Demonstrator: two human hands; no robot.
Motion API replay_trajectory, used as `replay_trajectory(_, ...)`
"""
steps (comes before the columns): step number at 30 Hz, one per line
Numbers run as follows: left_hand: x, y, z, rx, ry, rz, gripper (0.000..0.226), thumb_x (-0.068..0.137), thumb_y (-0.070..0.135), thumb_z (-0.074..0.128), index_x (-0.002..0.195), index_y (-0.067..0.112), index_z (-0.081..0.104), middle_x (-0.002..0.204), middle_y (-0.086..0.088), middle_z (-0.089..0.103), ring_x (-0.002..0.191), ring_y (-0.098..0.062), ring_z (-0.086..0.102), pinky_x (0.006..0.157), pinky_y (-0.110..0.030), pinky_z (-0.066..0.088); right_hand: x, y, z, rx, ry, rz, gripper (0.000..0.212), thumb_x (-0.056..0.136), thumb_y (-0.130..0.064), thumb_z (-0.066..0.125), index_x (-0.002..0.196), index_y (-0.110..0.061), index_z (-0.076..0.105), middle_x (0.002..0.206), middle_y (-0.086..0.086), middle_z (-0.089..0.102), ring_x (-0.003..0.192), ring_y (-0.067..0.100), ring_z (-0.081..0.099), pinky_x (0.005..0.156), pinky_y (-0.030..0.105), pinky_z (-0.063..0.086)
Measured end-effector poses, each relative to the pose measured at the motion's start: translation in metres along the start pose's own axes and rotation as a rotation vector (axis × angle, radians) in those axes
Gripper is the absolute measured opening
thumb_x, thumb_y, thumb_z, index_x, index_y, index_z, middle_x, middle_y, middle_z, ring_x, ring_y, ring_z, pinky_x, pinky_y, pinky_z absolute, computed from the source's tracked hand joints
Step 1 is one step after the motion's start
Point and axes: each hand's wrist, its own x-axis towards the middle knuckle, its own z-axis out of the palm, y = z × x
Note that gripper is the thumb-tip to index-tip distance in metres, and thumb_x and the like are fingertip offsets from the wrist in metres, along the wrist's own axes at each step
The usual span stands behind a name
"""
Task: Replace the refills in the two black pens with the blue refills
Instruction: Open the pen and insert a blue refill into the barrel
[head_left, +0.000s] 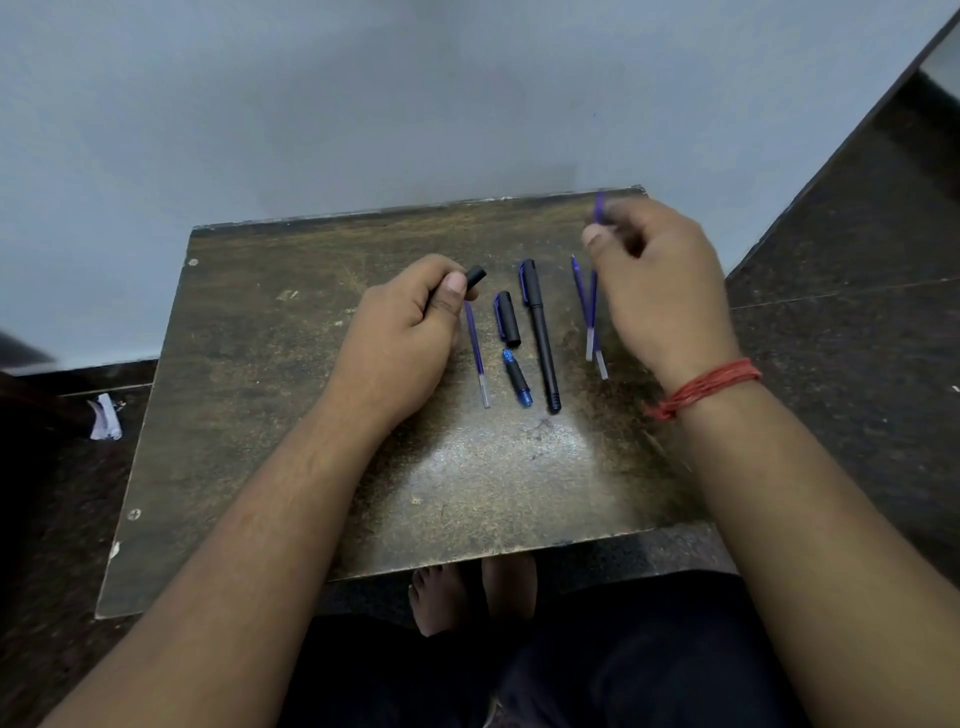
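The left hand (410, 332) is gripping a black barrel (474, 276); the right hand (660, 275), at two o'clock, is pinching a blue refill (600, 207) above the bench (311, 415).

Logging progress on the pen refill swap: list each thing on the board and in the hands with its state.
Left hand: closed around black pen barrel.
Right hand: pinching a blue refill, raised, blurred.
Assembled black pen: capped, lying flat.
Loose pen cap: off, lying flat.
Pen tip section: detached, lying flat.
Single refill: loose on board.
Two refills: loose, side by side.
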Motion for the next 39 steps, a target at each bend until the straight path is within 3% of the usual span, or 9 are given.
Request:
replay_trajectory(1, 0.0, 0.0, 0.0, -0.003, 0.003, -0.003, 0.023, 0.104, 0.027, 0.043, 0.099, 0.021, 0.065, 0.062, 0.006, 0.058, 0.054, -0.002, 0.05, 0.052, -0.016, 0.035, -0.002, -0.002, 0.002, -0.125, -0.047, -0.02, 0.026, 0.099, -0.028, 0.057, 0.123, -0.022, 0.065, 0.105, -0.004, 0.067, 0.084, 0.002, 0.059, 0.075, 0.005, 0.044)
replay_trajectory(3, 0.0, 0.0, 0.0, -0.019, 0.007, -0.009, 0.023, 0.105, 0.027, 0.042, 0.098, 0.022, 0.064, 0.063, 0.005, 0.058, 0.054, -0.002, 0.048, 0.052, -0.017, 0.036, -0.005, -0.004, 0.008, -0.315, -0.105, -0.049, 0.029, 0.098, -0.031, 0.057, 0.125, -0.021, 0.06, 0.108, -0.001, 0.066, 0.094, 0.014, 0.061, 0.085, 0.025, 0.05)
replay_trajectory(6, 0.0, 0.0, 0.0, -0.054, 0.016, -0.025, 0.024, 0.105, 0.026, 0.042, 0.097, 0.021, 0.063, 0.062, 0.005, 0.057, 0.053, -0.001, 0.047, 0.051, -0.014, 0.035, -0.005, -0.005, 0.014, -0.476, -0.121, -0.065, 0.022, 0.098, -0.032, 0.056, 0.115, -0.018, 0.058, 0.098, -0.001, 0.065, 0.095, 0.022, 0.061, 0.079, 0.035, 0.051)
replay_trajectory(15, 0.0, 0.0, -0.001, -0.08, 0.04, -0.044, 0.025, 0.106, 0.028, 0.04, 0.095, 0.023, 0.062, 0.062, 0.006, 0.055, 0.053, -0.001, 0.046, 0.052, -0.014, 0.036, -0.005, -0.002, 0.022, -0.568, -0.133, -0.056, 0.019, 0.098, -0.032, 0.057, 0.109, -0.017, 0.056, 0.096, 0.0, 0.063, 0.094, 0.022, 0.057, 0.073, 0.032, 0.043)
replay_trajectory(19, 0.002, -0.005, -0.002, -0.084, 0.099, -0.066, 0.027, 0.105, 0.031, 0.04, 0.094, 0.021, 0.062, 0.062, 0.005, 0.055, 0.053, -0.005, 0.048, 0.056, -0.03, 0.043, -0.005, -0.008, 0.018, -0.508, -0.092, -0.071, 0.018, 0.099, -0.033, 0.054, 0.106, -0.017, 0.058, 0.093, -0.001, 0.063, 0.093, 0.022, 0.059, 0.074, 0.035, 0.049)
replay_trajectory(22, 0.005, -0.01, -0.002, -0.105, 0.172, -0.1, 0.027, 0.103, 0.034, 0.04, 0.093, 0.023, 0.063, 0.065, -0.004, 0.054, 0.057, -0.012, 0.047, 0.057, -0.04, 0.046, -0.012, -0.02, 0.015, -0.451, -0.077, -0.116, 0.013, 0.099, -0.032, 0.054, 0.1, -0.02, 0.059, 0.089, -0.005, 0.061, 0.087, 0.016, 0.056, 0.072, 0.029, 0.039)
replay_trajectory(28, 0.01, -0.013, -0.004, -0.18, 0.272, -0.155, 0.027, 0.104, 0.028, 0.041, 0.092, 0.02, 0.063, 0.059, 0.009, 0.049, 0.05, -0.002, 0.041, 0.05, -0.023, 0.032, -0.03, -0.04, 0.035, -0.592, -0.255, -0.282, 0.021, 0.097, -0.037, 0.053, 0.093, -0.018, 0.062, 0.097, 0.004, 0.066, 0.099, 0.027, 0.059, 0.078, 0.034, 0.044)
replay_trajectory(34, 0.011, -0.015, -0.006, -0.205, 0.285, -0.158, 0.027, 0.104, 0.03, 0.04, 0.09, 0.022, 0.062, 0.059, 0.008, 0.049, 0.049, -0.004, 0.039, 0.051, -0.027, 0.03, -0.04, -0.044, 0.054, -0.749, -0.246, -0.35, 0.021, 0.094, -0.032, 0.056, 0.094, -0.015, 0.067, 0.098, 0.007, 0.069, 0.103, 0.03, 0.059, 0.076, 0.038, 0.044)
replay_trajectory(39, 0.012, -0.016, -0.007, -0.206, 0.298, -0.164, 0.028, 0.103, 0.032, 0.04, 0.086, 0.027, 0.061, 0.061, 0.004, 0.049, 0.052, -0.009, 0.038, 0.052, -0.03, 0.03, -0.043, -0.05, 0.064, -0.798, -0.218, -0.38, 0.017, 0.09, -0.027, 0.057, 0.087, -0.014, 0.067, 0.09, 0.007, 0.068, 0.096, 0.031, 0.059, 0.071, 0.038, 0.032)
